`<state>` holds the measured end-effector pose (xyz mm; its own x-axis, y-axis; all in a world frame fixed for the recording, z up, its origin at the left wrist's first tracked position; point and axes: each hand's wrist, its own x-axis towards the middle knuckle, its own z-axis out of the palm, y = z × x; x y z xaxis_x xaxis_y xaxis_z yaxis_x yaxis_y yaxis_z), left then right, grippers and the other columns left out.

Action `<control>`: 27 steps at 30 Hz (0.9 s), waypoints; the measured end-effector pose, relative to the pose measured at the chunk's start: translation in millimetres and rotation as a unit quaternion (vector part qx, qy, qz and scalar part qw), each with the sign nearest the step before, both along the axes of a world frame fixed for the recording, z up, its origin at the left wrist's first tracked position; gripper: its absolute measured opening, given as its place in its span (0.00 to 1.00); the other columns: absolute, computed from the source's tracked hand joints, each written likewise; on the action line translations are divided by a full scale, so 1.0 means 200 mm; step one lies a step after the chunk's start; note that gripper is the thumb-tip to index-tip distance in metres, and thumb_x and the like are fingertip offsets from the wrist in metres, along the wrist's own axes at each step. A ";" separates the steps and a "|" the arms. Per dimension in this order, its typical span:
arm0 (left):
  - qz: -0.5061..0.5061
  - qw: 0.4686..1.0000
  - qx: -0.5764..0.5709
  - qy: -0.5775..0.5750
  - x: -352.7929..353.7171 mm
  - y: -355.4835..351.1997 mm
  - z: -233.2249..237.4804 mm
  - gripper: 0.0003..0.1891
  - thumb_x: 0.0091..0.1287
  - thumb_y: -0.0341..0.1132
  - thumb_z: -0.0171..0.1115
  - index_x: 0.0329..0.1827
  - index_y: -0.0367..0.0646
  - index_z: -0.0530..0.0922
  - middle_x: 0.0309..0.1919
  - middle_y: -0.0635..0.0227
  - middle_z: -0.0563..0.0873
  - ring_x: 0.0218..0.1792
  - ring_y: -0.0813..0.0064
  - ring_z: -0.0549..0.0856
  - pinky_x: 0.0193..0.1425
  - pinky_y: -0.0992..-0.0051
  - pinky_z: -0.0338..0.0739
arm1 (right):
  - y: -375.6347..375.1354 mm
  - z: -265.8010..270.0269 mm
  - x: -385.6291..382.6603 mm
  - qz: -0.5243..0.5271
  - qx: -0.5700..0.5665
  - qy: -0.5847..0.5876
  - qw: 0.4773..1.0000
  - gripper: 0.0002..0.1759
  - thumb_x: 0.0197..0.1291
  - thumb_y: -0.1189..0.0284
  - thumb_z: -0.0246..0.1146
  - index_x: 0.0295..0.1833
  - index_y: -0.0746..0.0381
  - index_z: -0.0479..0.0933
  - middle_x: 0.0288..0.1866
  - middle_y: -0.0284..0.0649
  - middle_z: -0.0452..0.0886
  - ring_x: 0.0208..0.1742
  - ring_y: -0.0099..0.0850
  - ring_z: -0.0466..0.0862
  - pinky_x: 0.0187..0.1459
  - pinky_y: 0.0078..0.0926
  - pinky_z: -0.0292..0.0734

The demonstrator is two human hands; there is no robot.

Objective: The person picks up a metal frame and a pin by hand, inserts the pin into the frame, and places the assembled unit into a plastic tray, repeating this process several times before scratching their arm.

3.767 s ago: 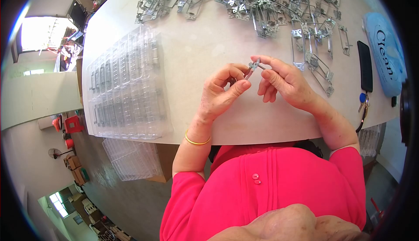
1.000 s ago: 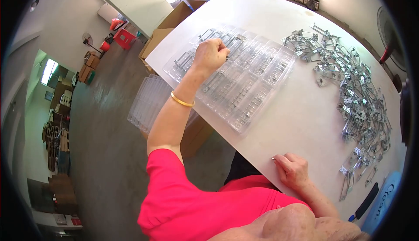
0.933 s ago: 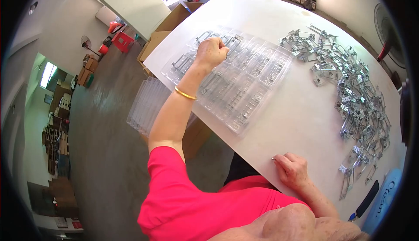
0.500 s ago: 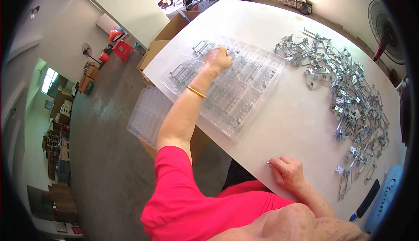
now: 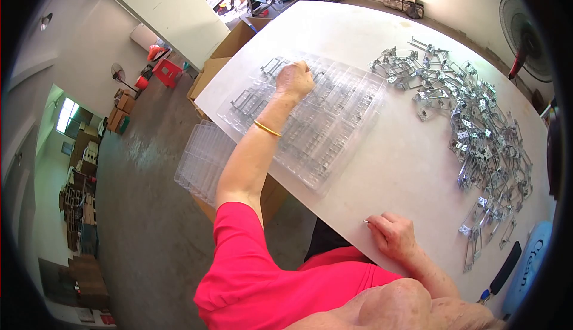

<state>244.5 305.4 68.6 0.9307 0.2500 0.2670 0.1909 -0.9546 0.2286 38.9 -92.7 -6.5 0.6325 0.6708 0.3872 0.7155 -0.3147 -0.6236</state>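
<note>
My left hand (image 5: 294,80), with a gold bracelet on the wrist, is over the far part of a clear plastic compartment tray (image 5: 313,180). Its fingers are closed and point down into a compartment; what they hold, if anything, is hidden. Small metal parts fill many of the tray's compartments, with wire-like metal frames (image 5: 248,101) on its left side. Near the table's front edge, my right hand (image 5: 394,234) is closed in a pinch. The tip of a small metal pin (image 5: 366,220) sticks out between its thumb and finger.
A large heap of metal brackets with rods (image 5: 477,127) spreads over the right of the white table (image 5: 358,175). Stacked clear trays (image 5: 203,157) and a cardboard box (image 5: 215,61) stand beside its left edge. A blue bottle (image 5: 528,267) and a black-handled tool (image 5: 506,267) lie at right.
My left hand stays over the same part of the tray, with only a slight shift. My right hand keeps its pinch in place. The whole view has tilted slightly.
</note>
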 end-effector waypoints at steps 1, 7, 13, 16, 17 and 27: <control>-0.002 1.000 0.002 -0.024 -0.02 0.00 0.04 0.11 0.65 0.38 0.64 0.43 0.41 0.88 0.39 0.47 0.91 0.46 0.48 0.91 0.53 0.54 0.85 | 0.00 0.00 0.00 -0.001 0.001 0.000 1.000 0.03 0.62 0.74 0.69 0.42 0.58 0.84 0.25 0.39 0.78 0.26 0.39 0.82 0.26 0.37 0.75; -0.094 0.991 -0.038 -0.088 -0.24 -0.35 0.25 0.09 0.68 0.36 0.64 0.42 0.40 0.86 0.33 0.48 0.90 0.36 0.49 0.91 0.42 0.57 0.84 | 0.00 0.00 0.00 0.002 0.008 0.003 1.000 0.05 0.60 0.77 0.68 0.42 0.58 0.84 0.27 0.39 0.79 0.27 0.40 0.83 0.27 0.37 0.77; -0.469 0.878 -0.004 -0.099 -0.65 -1.04 0.23 0.07 0.67 0.34 0.65 0.35 0.44 0.75 0.24 0.60 0.83 0.28 0.55 0.86 0.31 0.59 0.79 | -0.02 -0.09 0.00 -0.009 0.056 -0.003 0.998 0.13 0.60 0.80 0.65 0.50 0.60 0.82 0.30 0.41 0.83 0.30 0.44 0.84 0.31 0.40 0.80; -0.640 0.764 0.007 -0.082 -0.83 -1.28 0.22 0.08 0.54 0.34 0.65 0.34 0.45 0.75 0.29 0.67 0.82 0.32 0.63 0.85 0.38 0.64 0.79 | -0.08 -0.17 0.01 0.009 0.027 0.022 0.999 0.12 0.63 0.79 0.64 0.53 0.64 0.80 0.33 0.46 0.85 0.33 0.47 0.87 0.36 0.40 0.81; -0.684 0.723 -0.010 -0.097 -0.86 -1.34 0.23 0.09 0.54 0.35 0.66 0.34 0.46 0.75 0.28 0.69 0.80 0.31 0.66 0.84 0.37 0.67 0.78 | -0.08 -0.16 0.01 0.004 0.025 0.039 0.999 0.12 0.63 0.79 0.64 0.53 0.63 0.80 0.33 0.45 0.85 0.33 0.46 0.87 0.35 0.39 0.81; -0.709 0.697 0.012 -0.106 -1.07 -1.69 0.06 0.05 0.59 0.31 0.64 0.30 0.47 0.75 0.28 0.70 0.80 0.30 0.70 0.81 0.37 0.71 0.74 | -0.06 -0.13 -0.01 -0.020 0.039 0.126 0.991 0.11 0.63 0.74 0.66 0.51 0.58 0.79 0.32 0.41 0.85 0.31 0.36 0.86 0.33 0.37 0.79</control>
